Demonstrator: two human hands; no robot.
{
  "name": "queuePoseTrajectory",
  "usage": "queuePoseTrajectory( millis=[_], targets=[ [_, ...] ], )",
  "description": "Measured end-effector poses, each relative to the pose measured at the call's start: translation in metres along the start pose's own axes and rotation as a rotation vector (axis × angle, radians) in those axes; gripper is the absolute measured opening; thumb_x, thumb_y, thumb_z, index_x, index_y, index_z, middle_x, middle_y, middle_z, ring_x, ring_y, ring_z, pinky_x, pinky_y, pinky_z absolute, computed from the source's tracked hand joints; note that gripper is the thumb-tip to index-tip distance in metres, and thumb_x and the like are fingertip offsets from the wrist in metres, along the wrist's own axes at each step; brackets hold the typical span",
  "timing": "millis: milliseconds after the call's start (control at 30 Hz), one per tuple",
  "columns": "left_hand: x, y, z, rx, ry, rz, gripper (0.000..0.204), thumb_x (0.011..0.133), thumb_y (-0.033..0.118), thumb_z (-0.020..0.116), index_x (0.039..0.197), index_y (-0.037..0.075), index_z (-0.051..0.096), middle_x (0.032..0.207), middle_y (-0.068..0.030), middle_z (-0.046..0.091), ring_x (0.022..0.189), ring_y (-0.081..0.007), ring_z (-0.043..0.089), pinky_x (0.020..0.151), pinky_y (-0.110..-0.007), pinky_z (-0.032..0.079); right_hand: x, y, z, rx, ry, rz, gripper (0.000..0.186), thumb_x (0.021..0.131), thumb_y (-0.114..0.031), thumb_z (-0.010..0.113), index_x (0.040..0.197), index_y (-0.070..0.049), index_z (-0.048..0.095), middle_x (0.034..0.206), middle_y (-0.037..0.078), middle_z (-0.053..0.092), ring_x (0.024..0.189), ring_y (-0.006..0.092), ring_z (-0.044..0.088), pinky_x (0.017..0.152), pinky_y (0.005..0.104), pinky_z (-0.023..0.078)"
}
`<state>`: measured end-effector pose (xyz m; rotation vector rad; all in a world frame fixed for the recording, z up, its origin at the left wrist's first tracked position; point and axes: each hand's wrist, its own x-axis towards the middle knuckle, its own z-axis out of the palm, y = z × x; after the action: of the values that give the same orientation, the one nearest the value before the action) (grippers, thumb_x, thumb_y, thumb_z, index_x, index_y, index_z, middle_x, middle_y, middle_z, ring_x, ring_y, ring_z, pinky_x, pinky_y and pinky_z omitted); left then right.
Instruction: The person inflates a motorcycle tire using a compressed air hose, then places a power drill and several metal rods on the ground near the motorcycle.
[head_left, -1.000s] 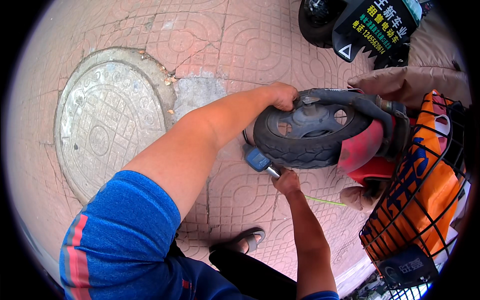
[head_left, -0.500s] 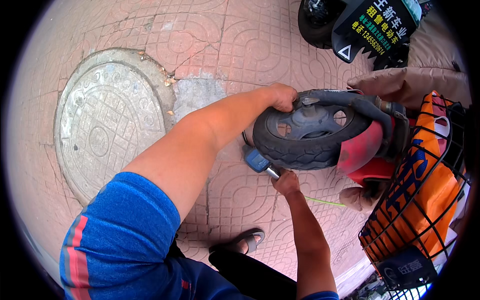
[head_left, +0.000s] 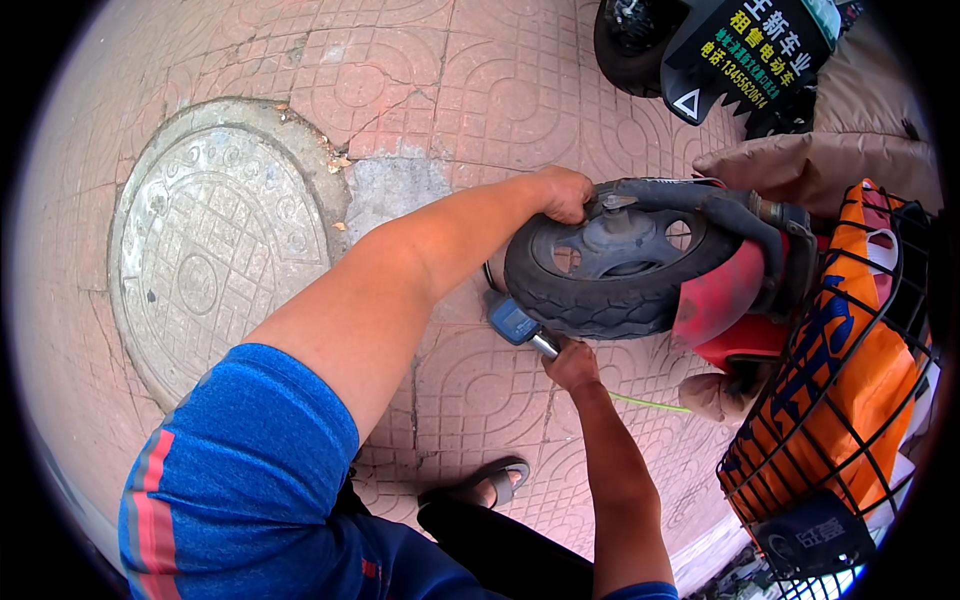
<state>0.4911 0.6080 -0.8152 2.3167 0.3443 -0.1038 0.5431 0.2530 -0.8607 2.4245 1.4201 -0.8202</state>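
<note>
A scooter wheel (head_left: 610,305) with a black treaded tyre and dark spoked hub stands in front of me, under a red mudguard (head_left: 722,290). My left hand (head_left: 568,194) is closed at the wheel's upper left, by the rim; its fingertips and whatever they hold are hidden. Below the tyre, my right hand (head_left: 573,366) wraps round the metal handle of a tyre inflator gauge with a blue head (head_left: 513,321). A short black hose (head_left: 488,273) rises from the gauge toward the wheel. From near my right wrist a yellow-green air hose (head_left: 648,402) runs right.
A black wire basket (head_left: 745,470) holding an orange bag (head_left: 865,360) rises at the right. Behind it lies a brown cover (head_left: 800,165); another vehicle's wheel (head_left: 630,60) stands at the far right. A round manhole cover (head_left: 220,250) is set in the red paving at the left. My sandalled foot (head_left: 490,487) is below.
</note>
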Motion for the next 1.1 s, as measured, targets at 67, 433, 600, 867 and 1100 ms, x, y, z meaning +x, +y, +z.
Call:
queuePoseTrajectory(
  millis=[67, 433, 600, 867, 1100],
  targets=[
    [-0.001, 0.001, -0.001, 0.005, -0.002, -0.002, 0.035, 0.082, 0.033, 0.066, 0.11, 0.014, 0.074, 0.101, -0.0146, 0.075, 0.099, -0.0352, 0.071, 0.083, -0.046, 0.055, 0.0, 0.001, 0.001, 0.006, 0.004, -0.003, 0.051, 0.08, -0.032, 0.076, 0.125, -0.009, 0.071, 0.11, 0.024, 0.074, 0.104, 0.042, 0.071, 0.097, 0.0468, 0.056],
    [-0.005, 0.004, -0.005, -0.014, 0.006, -0.007, 0.033, 0.081, 0.032, 0.066, 0.107, 0.012, 0.074, 0.101, -0.0154, 0.075, 0.098, -0.0354, 0.071, 0.082, -0.046, 0.055, 0.0, -0.004, -0.005, -0.013, -0.048, 0.039, 0.051, 0.081, -0.033, 0.075, 0.126, -0.01, 0.071, 0.113, 0.024, 0.073, 0.107, 0.0424, 0.069, 0.099, 0.0475, 0.055],
    [-0.004, 0.001, -0.002, -0.022, 0.032, 0.009, 0.033, 0.081, 0.031, 0.066, 0.107, 0.012, 0.074, 0.099, -0.0156, 0.075, 0.098, -0.0354, 0.071, 0.082, -0.045, 0.055, 0.003, 0.004, 0.004, -0.006, -0.025, 0.016, 0.048, 0.081, -0.031, 0.074, 0.124, -0.01, 0.071, 0.113, 0.023, 0.073, 0.107, 0.0425, 0.069, 0.099, 0.0472, 0.055],
    [-0.001, 0.0, 0.001, -0.044, 0.032, 0.002, 0.033, 0.081, 0.028, 0.067, 0.109, 0.013, 0.074, 0.099, -0.0164, 0.075, 0.097, -0.0355, 0.071, 0.083, -0.045, 0.055, 0.001, -0.001, -0.003, 0.028, -0.02, 0.001, 0.049, 0.081, -0.029, 0.073, 0.126, -0.01, 0.071, 0.114, 0.024, 0.073, 0.108, 0.0423, 0.069, 0.099, 0.0472, 0.055],
    [-0.002, -0.001, 0.002, -0.057, 0.049, -0.001, 0.033, 0.08, 0.028, 0.066, 0.108, 0.013, 0.074, 0.095, -0.0153, 0.075, 0.091, -0.0347, 0.072, 0.079, -0.044, 0.055, -0.004, -0.009, -0.014, 0.055, 0.021, -0.041, 0.039, 0.083, -0.03, 0.067, 0.109, -0.003, 0.075, 0.105, 0.027, 0.073, 0.101, 0.0443, 0.07, 0.095, 0.0497, 0.057]
  ],
)
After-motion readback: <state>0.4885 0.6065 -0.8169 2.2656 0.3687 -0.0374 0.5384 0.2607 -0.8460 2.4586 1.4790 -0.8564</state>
